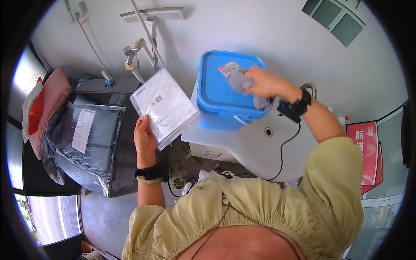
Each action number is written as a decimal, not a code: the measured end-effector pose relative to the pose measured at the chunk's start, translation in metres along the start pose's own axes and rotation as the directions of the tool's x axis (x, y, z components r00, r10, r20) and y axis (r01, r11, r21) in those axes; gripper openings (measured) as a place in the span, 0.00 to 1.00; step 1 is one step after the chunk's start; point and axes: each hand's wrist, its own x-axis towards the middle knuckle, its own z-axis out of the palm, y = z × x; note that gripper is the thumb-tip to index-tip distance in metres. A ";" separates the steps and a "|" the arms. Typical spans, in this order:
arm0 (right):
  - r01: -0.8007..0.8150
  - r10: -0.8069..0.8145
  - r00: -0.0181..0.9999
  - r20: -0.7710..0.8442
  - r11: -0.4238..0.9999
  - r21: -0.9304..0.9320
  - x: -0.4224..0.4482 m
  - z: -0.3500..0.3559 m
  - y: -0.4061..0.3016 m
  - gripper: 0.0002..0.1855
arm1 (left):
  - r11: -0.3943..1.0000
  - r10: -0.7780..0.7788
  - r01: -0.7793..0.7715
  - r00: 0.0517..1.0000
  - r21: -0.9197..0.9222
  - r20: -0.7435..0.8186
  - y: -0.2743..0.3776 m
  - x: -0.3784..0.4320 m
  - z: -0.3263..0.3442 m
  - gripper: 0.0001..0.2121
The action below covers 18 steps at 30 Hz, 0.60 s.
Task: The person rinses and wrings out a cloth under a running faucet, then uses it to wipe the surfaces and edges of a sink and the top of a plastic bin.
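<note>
My left hand (145, 136) grips the lower left edge of a clear plastic sleeve of white papers (169, 107), held up beside the sink counter. The top sheet bears printing and a square code. A crumpled grey cloth (241, 81) is bunched under my right hand (260, 83), on the lid of a blue plastic bucket (214, 87). Part of the cloth hangs toward the lid's right front edge. The lid carries a printed label (230, 68), partly covered by the cloth. My right hand is slightly blurred, and its fingertips are hidden.
The bucket stands on a white washbasin (256, 149) with a drain (268, 131) and a faucet (308, 87). To the left is a dark top-loading washing machine (97, 130) with a pink cushion (53, 107) beside it. A shower mixer (131, 53) juts from the wall. Red signs (362, 149) stand right.
</note>
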 end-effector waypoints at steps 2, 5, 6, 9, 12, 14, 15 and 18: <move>0.336 -0.332 0.941 -0.073 0.941 0.048 -0.001 0.008 -0.022 0.12 | 1.000 -0.001 0.001 1.000 -0.013 0.003 0.004 -0.004 0.007 0.03; 0.353 -0.355 0.908 -0.223 0.934 -0.051 0.052 0.016 -0.041 0.14 | 1.000 -0.019 0.019 0.999 -0.018 0.031 0.003 -0.002 0.010 0.02; 0.237 -0.262 0.940 -0.221 0.963 -0.130 0.070 0.011 -0.031 0.15 | 1.000 -0.020 0.021 0.999 -0.010 0.036 0.001 -0.003 0.015 0.02; -0.024 0.012 0.990 -0.142 0.996 -0.085 0.098 -0.016 0.009 0.15 | 1.000 -0.011 0.011 1.000 -0.003 0.016 0.000 -0.005 0.013 0.02; -0.057 0.048 0.998 -0.040 0.963 -0.265 0.080 -0.030 0.029 0.16 | 1.000 0.001 -0.001 1.000 0.009 -0.012 0.001 -0.009 0.004 0.02; -0.141 0.137 0.990 -0.037 0.942 -0.304 0.057 -0.035 0.051 0.15 | 0.999 0.006 -0.005 1.000 0.044 -0.005 0.002 -0.010 0.003 0.02; -0.217 0.214 0.976 -0.046 0.913 -0.345 0.047 -0.036 0.060 0.14 | 0.999 -0.007 0.007 1.000 0.046 -0.004 0.002 -0.010 0.004 0.02; -0.254 0.241 0.965 -0.102 0.955 -0.153 0.017 -0.037 0.054 0.14 | 0.999 0.006 -0.007 1.000 0.041 0.011 0.004 -0.003 -0.004 0.03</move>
